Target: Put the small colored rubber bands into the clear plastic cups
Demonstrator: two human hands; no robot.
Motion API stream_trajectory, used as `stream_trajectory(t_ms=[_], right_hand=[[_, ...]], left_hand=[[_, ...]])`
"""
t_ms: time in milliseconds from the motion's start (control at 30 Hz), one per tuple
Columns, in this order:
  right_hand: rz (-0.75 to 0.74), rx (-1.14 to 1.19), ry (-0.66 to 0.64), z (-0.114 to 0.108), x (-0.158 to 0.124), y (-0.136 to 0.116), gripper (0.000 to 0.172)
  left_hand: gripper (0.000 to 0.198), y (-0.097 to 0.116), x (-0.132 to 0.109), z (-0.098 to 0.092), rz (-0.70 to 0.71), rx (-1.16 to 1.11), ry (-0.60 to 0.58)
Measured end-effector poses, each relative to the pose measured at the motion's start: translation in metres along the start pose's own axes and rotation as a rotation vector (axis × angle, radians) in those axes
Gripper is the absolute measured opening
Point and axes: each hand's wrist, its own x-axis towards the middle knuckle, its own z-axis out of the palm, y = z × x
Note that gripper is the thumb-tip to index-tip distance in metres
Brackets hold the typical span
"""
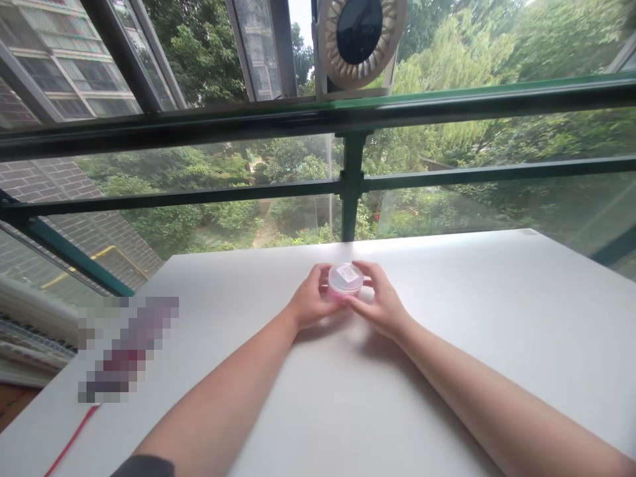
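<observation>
Between my two hands is a small round clear plastic jar, with pink showing in its lower part and a white printed label on its lid. My left hand wraps around its left side, thumb along the front. From the right, my right hand grips it with the fingers behind and the thumb at the front. Both thumbs come close together at the jar's front. The jar is upright near the far edge of the white table; whether its base touches the tabletop I cannot tell.
A blurred-out purple and dark red item lies at the table's left, with a red cord running from it toward the front. Beyond the far edge stands a dark green railing with glass panels. A round fan-like device is above it.
</observation>
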Motion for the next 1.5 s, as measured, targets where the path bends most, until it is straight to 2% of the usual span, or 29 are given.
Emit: stream_trajectory(t_ms=[100, 233, 367, 533, 667, 733, 833, 1000, 1100, 1200, 1300, 1500], right_hand=[[-0.028, 0.178, -0.063, -0.001, 0.000, 0.001, 0.066], [0.030, 0.206, 0.015, -0.004, 0.002, 0.006, 0.051], [0.028, 0.111, 0.059, -0.005, 0.005, 0.010, 0.037], [-0.006, 0.157, 0.018, -0.003, 0.003, 0.010, 0.047], [-0.002, 0.204, -0.042, -0.001, 0.003, 0.008, 0.039], [-0.003, 0.174, -0.001, -0.001, 0.003, 0.006, 0.035], [0.012, 0.034, 0.073, 0.000, 0.003, 0.002, 0.039], [0.024, -0.099, 0.093, 0.000, 0.001, -0.006, 0.039], [-0.021, -0.013, 0.026, -0.001, 0.000, -0.005, 0.040], [-0.004, 0.105, -0.007, 0.000, -0.001, 0.000, 0.031], [0.032, 0.182, 0.038, -0.001, 0.001, 0.003, 0.023], [0.007, 0.271, 0.013, -0.005, 0.004, -0.006, 0.023]], left_hand=[[0.063, -0.001, 0.001, -0.001, -0.013, -0.014, 0.042], [0.070, -0.001, 0.002, -0.001, -0.056, -0.032, 0.105], [0.072, 0.002, 0.001, -0.001, -0.055, -0.008, 0.080], [0.066, 0.003, 0.001, -0.001, -0.054, 0.037, 0.037], [0.065, 0.004, 0.001, -0.002, -0.050, 0.051, 0.022], [0.066, 0.006, 0.000, -0.001, -0.038, 0.075, 0.021], [0.068, 0.010, -0.001, 0.001, -0.023, 0.124, 0.017], [0.066, 0.012, -0.002, 0.004, -0.008, 0.120, 0.011], [0.064, 0.010, -0.001, 0.005, -0.016, 0.117, 0.035], [0.060, 0.010, -0.001, 0.005, -0.046, 0.099, 0.055], [0.055, 0.012, -0.001, 0.004, -0.048, 0.054, 0.022], [0.052, 0.005, 0.000, -0.003, -0.011, -0.038, -0.063]])
